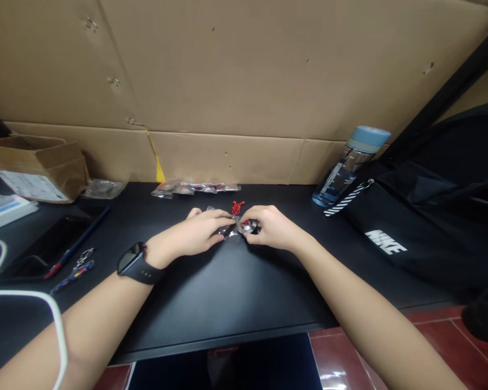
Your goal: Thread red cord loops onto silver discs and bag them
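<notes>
Both my hands meet at the middle of a black table (228, 287). My left hand (199, 233), with a black watch on its wrist, pinches one end of a small clear plastic packet (231, 232). My right hand (268, 226) pinches the other end, fingers curled around a small round metal piece in the packet. A red cord (238, 207) pokes up just behind the packet. What the packet holds is too small to make out fully.
A row of similar clear packets (195, 188) lies by the cardboard wall. A blue-capped water bottle (352, 165) and a black bag (431, 233) stand right. A cardboard box (36, 165), a phone (44, 244), a pen (77, 241) and a keyring (75, 271) lie left.
</notes>
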The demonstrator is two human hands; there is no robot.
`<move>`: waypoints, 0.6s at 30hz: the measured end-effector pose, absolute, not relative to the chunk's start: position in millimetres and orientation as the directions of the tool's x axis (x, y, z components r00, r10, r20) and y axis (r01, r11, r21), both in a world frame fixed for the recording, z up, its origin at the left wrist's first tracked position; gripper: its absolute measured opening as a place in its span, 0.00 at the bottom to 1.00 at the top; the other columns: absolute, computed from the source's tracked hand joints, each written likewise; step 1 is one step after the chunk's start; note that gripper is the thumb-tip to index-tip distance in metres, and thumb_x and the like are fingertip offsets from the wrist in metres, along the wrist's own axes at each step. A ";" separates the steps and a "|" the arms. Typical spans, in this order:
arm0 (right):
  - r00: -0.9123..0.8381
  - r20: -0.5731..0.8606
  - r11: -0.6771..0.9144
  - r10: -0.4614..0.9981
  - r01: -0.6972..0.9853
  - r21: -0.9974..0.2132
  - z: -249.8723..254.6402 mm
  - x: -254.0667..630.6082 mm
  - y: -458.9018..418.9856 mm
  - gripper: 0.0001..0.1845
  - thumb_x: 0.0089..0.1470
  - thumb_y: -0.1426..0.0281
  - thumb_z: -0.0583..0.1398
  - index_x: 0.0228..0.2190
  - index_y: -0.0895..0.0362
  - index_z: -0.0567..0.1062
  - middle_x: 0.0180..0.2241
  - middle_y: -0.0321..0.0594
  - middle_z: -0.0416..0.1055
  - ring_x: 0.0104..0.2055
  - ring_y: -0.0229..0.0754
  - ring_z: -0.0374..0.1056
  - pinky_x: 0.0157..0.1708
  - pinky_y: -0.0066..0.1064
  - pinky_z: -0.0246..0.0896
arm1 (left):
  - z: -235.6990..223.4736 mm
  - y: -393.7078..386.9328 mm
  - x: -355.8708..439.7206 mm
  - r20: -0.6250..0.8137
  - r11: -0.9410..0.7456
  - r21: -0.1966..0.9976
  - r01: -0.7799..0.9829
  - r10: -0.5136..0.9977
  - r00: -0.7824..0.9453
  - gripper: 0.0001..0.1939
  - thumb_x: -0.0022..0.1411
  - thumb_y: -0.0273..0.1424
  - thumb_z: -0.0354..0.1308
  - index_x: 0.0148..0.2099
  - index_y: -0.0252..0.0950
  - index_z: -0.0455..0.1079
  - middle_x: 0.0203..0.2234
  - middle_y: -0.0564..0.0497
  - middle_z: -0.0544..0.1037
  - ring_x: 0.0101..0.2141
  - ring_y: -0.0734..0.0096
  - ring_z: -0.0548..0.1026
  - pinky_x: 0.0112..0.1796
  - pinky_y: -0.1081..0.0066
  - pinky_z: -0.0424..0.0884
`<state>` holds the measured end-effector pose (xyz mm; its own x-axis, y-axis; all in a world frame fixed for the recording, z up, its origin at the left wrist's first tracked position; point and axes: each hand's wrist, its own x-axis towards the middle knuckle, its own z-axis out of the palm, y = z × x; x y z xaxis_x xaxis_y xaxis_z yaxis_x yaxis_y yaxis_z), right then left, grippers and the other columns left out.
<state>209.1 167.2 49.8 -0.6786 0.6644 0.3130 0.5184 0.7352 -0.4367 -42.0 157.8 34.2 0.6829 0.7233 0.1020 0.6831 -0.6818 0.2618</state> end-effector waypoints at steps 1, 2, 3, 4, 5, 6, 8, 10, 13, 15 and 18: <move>-0.687 0.311 0.742 0.656 0.511 -0.434 48.9 208.0 166.8 0.12 0.46 0.78 0.67 0.36 0.55 0.82 0.37 0.40 0.80 0.40 0.44 0.75 0.45 0.32 0.67 | 35.0 157.6 -42.0 0.104 -0.688 0.275 0.672 0.716 0.690 0.23 0.71 0.35 0.54 0.67 0.48 0.65 0.64 0.46 0.69 0.61 0.53 0.68 0.56 0.59 0.60; -0.695 0.306 0.746 0.651 0.510 -0.428 48.1 206.9 166.5 0.12 0.47 0.78 0.67 0.36 0.56 0.82 0.37 0.40 0.79 0.40 0.44 0.74 0.45 0.33 0.67 | 35.8 157.4 -41.7 0.105 -0.689 0.289 0.664 0.712 0.694 0.24 0.71 0.37 0.55 0.67 0.49 0.64 0.65 0.46 0.69 0.61 0.53 0.68 0.55 0.59 0.61; -0.700 0.300 0.749 0.648 0.515 -0.417 47.3 206.0 166.1 0.12 0.47 0.77 0.67 0.36 0.56 0.82 0.37 0.41 0.79 0.40 0.44 0.74 0.44 0.33 0.67 | 36.5 157.2 -41.1 0.105 -0.686 0.303 0.661 0.714 0.692 0.25 0.70 0.38 0.57 0.68 0.49 0.63 0.64 0.46 0.69 0.61 0.52 0.69 0.55 0.60 0.62; -0.702 0.294 0.750 0.649 0.524 -0.404 46.7 205.2 165.7 0.11 0.47 0.77 0.68 0.36 0.57 0.81 0.37 0.42 0.78 0.39 0.45 0.74 0.44 0.33 0.68 | 36.9 157.1 -40.4 0.102 -0.680 0.313 0.663 0.718 0.688 0.26 0.69 0.40 0.58 0.67 0.49 0.63 0.64 0.47 0.70 0.60 0.52 0.69 0.55 0.60 0.62; -0.702 0.287 0.749 0.652 0.536 -0.389 46.3 204.8 165.4 0.11 0.47 0.76 0.68 0.36 0.57 0.81 0.36 0.43 0.78 0.39 0.45 0.73 0.43 0.34 0.67 | 37.1 157.1 -39.7 0.098 -0.673 0.318 0.668 0.724 0.683 0.26 0.69 0.40 0.59 0.67 0.49 0.64 0.63 0.47 0.72 0.59 0.52 0.70 0.54 0.60 0.62; -0.699 0.281 0.746 0.658 0.550 -0.375 46.3 204.7 165.0 0.11 0.47 0.76 0.68 0.36 0.58 0.81 0.36 0.43 0.77 0.39 0.45 0.73 0.43 0.34 0.67 | 36.9 157.1 -39.2 0.094 -0.666 0.318 0.675 0.730 0.677 0.26 0.68 0.41 0.60 0.66 0.49 0.65 0.62 0.47 0.73 0.58 0.52 0.70 0.54 0.59 0.62; -0.693 0.271 0.739 0.668 0.576 -0.351 46.8 205.0 164.1 0.10 0.47 0.75 0.69 0.35 0.58 0.81 0.34 0.43 0.77 0.38 0.45 0.72 0.43 0.35 0.67 | 35.9 157.2 -38.5 0.101 -0.656 0.310 0.688 0.742 0.663 0.24 0.68 0.41 0.60 0.65 0.48 0.66 0.59 0.47 0.75 0.58 0.51 0.70 0.54 0.58 0.61; -0.689 0.266 0.734 0.674 0.587 -0.340 47.7 205.3 163.1 0.10 0.47 0.74 0.69 0.36 0.58 0.82 0.34 0.43 0.76 0.38 0.46 0.72 0.44 0.35 0.67 | 34.5 157.2 -38.2 0.123 -0.651 0.305 0.695 0.751 0.649 0.24 0.67 0.41 0.61 0.63 0.47 0.68 0.58 0.47 0.76 0.57 0.51 0.70 0.54 0.58 0.61; -0.693 0.273 0.738 0.668 0.570 -0.361 48.2 204.5 161.7 0.12 0.48 0.75 0.68 0.38 0.57 0.82 0.36 0.43 0.77 0.40 0.46 0.73 0.45 0.35 0.68 | 33.0 157.2 -37.9 0.128 -0.647 0.313 0.695 0.754 0.644 0.22 0.68 0.41 0.60 0.62 0.46 0.68 0.57 0.46 0.77 0.57 0.52 0.71 0.53 0.58 0.61; -0.693 0.293 0.744 0.659 0.544 -0.387 47.1 202.9 161.1 0.14 0.48 0.76 0.68 0.40 0.57 0.82 0.38 0.43 0.79 0.42 0.47 0.74 0.46 0.36 0.68 | 32.4 157.4 -37.7 0.119 -0.645 0.314 0.696 0.754 0.646 0.22 0.68 0.41 0.60 0.62 0.45 0.68 0.56 0.45 0.77 0.56 0.51 0.72 0.52 0.59 0.61; -0.673 0.321 0.734 0.666 0.514 -0.444 42.7 200.3 161.6 0.18 0.49 0.75 0.69 0.43 0.55 0.80 0.39 0.41 0.79 0.43 0.46 0.75 0.46 0.35 0.68 | 32.0 157.7 -37.4 0.111 -0.645 0.302 0.702 0.755 0.646 0.21 0.68 0.41 0.60 0.61 0.44 0.69 0.55 0.45 0.78 0.54 0.50 0.73 0.51 0.59 0.61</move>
